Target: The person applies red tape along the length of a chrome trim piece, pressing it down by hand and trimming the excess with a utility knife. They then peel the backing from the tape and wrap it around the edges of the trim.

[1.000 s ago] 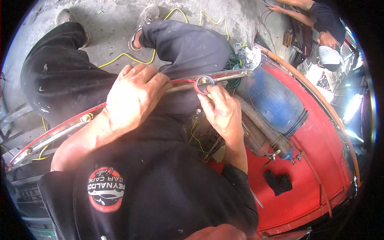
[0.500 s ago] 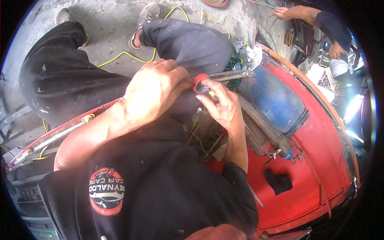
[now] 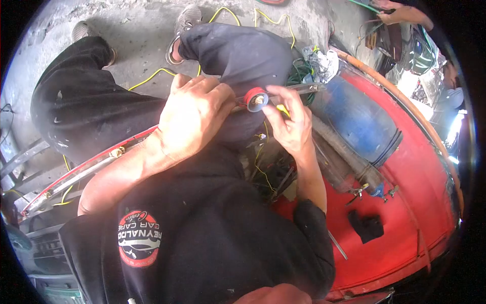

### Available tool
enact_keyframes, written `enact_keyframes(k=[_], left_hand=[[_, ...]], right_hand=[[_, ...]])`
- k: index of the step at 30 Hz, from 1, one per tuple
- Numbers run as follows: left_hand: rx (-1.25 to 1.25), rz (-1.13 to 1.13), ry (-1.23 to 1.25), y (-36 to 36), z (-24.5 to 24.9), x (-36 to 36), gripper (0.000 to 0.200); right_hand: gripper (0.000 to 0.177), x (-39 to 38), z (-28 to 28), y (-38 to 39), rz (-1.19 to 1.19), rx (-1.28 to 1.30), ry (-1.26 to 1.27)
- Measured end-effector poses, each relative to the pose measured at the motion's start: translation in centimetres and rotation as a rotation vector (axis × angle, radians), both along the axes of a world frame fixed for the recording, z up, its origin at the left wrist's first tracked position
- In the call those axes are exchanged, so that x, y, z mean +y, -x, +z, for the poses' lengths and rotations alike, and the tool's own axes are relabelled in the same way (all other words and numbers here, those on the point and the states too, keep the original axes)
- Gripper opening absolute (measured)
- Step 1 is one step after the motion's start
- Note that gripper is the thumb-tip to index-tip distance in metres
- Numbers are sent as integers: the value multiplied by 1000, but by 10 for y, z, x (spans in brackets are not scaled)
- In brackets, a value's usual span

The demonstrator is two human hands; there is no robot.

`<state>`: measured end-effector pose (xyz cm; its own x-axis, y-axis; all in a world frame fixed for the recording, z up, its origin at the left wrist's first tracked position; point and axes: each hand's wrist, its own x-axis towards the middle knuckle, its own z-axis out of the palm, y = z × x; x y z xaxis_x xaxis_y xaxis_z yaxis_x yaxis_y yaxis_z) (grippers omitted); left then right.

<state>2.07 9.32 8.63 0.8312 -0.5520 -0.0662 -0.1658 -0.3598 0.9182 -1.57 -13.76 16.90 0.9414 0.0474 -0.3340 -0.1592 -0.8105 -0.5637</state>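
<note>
My left hand (image 3: 195,111) is closed over a long, narrow trim strip (image 3: 83,164) with a red edge, which runs from the lower left, under my hand, to its far end on the right. Just past my left fingers, a roll of red tape (image 3: 249,95) sits against the strip, its pale core turned up toward me. The thumb and forefinger of my right hand (image 3: 293,121) are at the roll's right rim, one above and one below. A bit of yellow shows between the fingers of that hand.
A blue cylindrical container (image 3: 357,124) and long gas cylinders (image 3: 344,157) lie on a red panel (image 3: 405,197) at right, near a black cloth (image 3: 365,226). A yellow cord (image 3: 152,77) crosses the concrete floor. A co-worker's arm (image 3: 405,14) reaches in at upper right.
My right hand has shifted slightly right, its fingers now spread wider at the tape's rim. The roll's core now faces me more. My view has shifted, and the co-worker shows less.
</note>
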Motion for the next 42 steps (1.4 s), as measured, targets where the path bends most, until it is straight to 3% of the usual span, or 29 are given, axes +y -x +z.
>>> enact_keyframes(k=[5,8,15,25,31,34,38,42], left_hand=[[-81,33,-22,4,-2,-4,11],[-81,38,-11,2,0,-2,10],[-77,13,-70,3,0,-3,14],[-86,31,-51,3,0,-3,13],[-87,34,-45,2,3,-4,12],[-35,10,-43,2,3,-3,13],[1,-9,1,4,2,-5,18],[18,-3,17,4,3,-5,22]], right_hand=[[14,8,-3,-17,186,-3,33],[13,8,5,-17,170,42,93],[14,22,-5,6,245,-339,379],[15,24,-29,32,97,-475,464],[12,27,-23,29,66,-435,431],[11,22,-13,19,34,-248,230],[12,20,16,-3,29,35,197],[15,14,13,-12,97,80,184]])
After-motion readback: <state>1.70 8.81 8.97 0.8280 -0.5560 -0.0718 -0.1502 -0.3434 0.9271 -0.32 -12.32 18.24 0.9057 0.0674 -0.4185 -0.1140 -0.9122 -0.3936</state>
